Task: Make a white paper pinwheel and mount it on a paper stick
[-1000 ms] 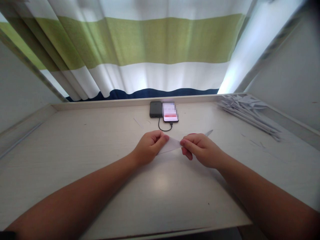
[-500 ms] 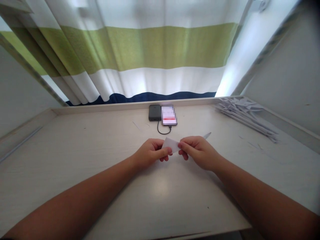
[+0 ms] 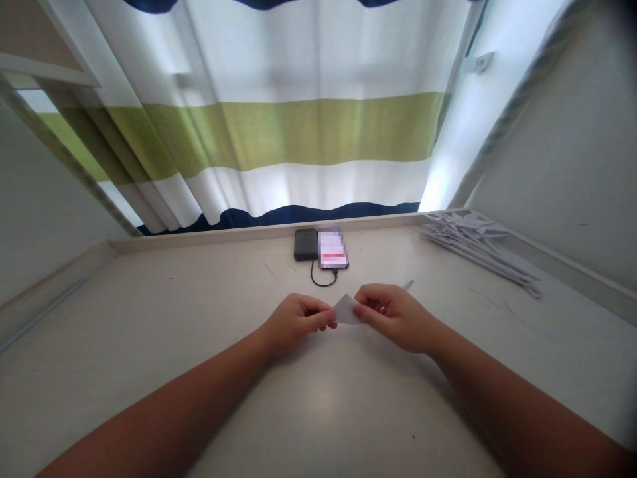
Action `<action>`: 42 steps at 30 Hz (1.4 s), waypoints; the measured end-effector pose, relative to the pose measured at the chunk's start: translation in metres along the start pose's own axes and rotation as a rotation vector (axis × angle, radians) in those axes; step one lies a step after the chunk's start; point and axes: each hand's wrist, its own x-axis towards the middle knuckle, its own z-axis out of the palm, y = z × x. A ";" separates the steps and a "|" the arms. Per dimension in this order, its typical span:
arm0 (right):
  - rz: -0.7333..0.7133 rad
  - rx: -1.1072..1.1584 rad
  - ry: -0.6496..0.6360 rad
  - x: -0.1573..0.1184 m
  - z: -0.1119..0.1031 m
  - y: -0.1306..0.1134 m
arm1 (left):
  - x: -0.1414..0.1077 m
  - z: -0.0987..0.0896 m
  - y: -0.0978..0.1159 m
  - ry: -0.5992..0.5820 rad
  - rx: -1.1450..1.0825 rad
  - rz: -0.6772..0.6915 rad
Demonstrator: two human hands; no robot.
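Between my two hands is a small piece of white paper (image 3: 346, 310), its top coming to a point. My left hand (image 3: 297, 323) pinches its left corner between thumb and fingers. On the other side my right hand (image 3: 393, 315) grips the right edge, thumb on the near face. The paper is held just over the white desk (image 3: 279, 411). Past my right hand the tip of a slim pale object (image 3: 409, 285), perhaps a pen or blade, sticks out; the rest is hidden.
A black box-shaped device (image 3: 305, 245) lies beside a phone (image 3: 332, 249) with a blurred screen, joined by a short black cable (image 3: 318, 283). A pile of folded white paper (image 3: 478, 242) rests at the back right. Thin paper scraps (image 3: 497, 305) lie near it. A striped curtain (image 3: 298, 133) hangs behind.
The head view has tilted up, so the desk sits lower. The paper has turned so a corner points up, and my left hand has shifted to its left corner.
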 end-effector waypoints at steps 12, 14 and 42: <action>-0.019 -0.054 0.058 0.000 0.014 0.001 | -0.006 0.007 -0.004 -0.073 0.066 0.080; -0.026 -0.081 0.030 -0.002 0.013 -0.001 | -0.006 0.007 -0.004 -0.096 0.088 0.093; -0.114 -0.094 -0.005 -0.003 0.018 -0.003 | -0.003 0.014 -0.003 0.162 -0.273 0.140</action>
